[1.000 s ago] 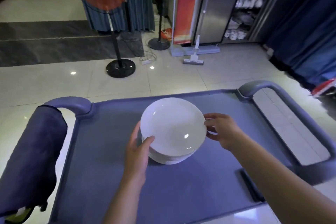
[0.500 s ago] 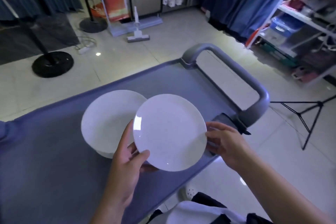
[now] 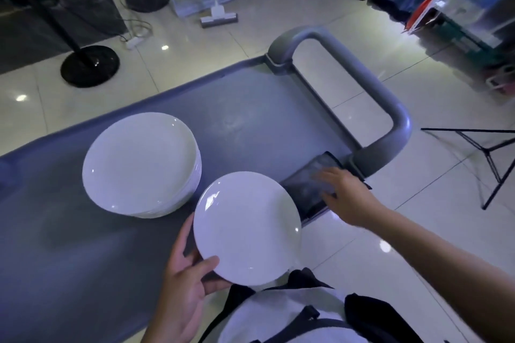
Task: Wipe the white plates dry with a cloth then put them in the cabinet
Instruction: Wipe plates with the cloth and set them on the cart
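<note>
Plate lifted, cloth next

Head view: left hand (image 3: 184,281) pinches one plate (image 3: 246,227) by its rim, just right of the stack (image 3: 140,163). Right hand (image 3: 344,192), fingers spread, reaches onto a dark cloth (image 3: 308,186) right of the plate. Best to keep the plate level, thumb firm.

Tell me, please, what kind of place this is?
Probably a restaurant's back or service area: a stack of white plates sits on a grey service cart, a floor squeegee stands on the tiles, and storage shelves line the right.
</note>
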### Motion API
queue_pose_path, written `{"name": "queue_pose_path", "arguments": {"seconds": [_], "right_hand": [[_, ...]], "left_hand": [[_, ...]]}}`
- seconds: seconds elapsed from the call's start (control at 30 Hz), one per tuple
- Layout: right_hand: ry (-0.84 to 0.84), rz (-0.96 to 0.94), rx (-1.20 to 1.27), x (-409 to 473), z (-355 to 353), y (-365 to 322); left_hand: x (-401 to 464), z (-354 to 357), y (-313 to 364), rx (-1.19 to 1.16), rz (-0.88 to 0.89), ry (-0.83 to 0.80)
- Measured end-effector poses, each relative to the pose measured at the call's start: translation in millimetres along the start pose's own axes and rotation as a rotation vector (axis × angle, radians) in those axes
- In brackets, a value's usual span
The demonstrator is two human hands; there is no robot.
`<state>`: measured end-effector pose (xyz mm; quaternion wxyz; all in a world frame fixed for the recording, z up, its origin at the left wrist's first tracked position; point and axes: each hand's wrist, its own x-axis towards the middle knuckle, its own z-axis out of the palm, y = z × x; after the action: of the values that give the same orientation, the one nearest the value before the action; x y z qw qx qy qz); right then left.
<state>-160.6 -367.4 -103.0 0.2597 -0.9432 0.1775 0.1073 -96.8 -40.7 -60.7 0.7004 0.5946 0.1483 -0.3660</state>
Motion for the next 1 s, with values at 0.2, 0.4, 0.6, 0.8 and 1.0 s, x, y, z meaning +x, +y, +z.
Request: {"name": "queue_pose_path", "arguments": {"seconds": [0.2, 0.4, 0.6, 0.8, 1.0], "right_hand": [[-0.403, -0.226, -0.633, 80, -6, -3], [-0.587, -0.185, -0.699, 115, -25, -20], [-0.299, -0.140, -0.161, 118, -107, -47], [0.151, -0.089, 0.824, 101, -179, -136], [0.469, -0.377, 0.954, 73, -191, -263]], "left_hand": [[-16, 13, 5, -0.018, 0.105, 0.055], [-19, 27, 37, -0.096, 0.256, 0.065], [-15, 24, 90, -0.079, 0.527, 0.069], [-21, 14, 141, -0.063, 0.723, 0.130], [-30, 11, 166, -0.089, 0.822, 0.108]]}}
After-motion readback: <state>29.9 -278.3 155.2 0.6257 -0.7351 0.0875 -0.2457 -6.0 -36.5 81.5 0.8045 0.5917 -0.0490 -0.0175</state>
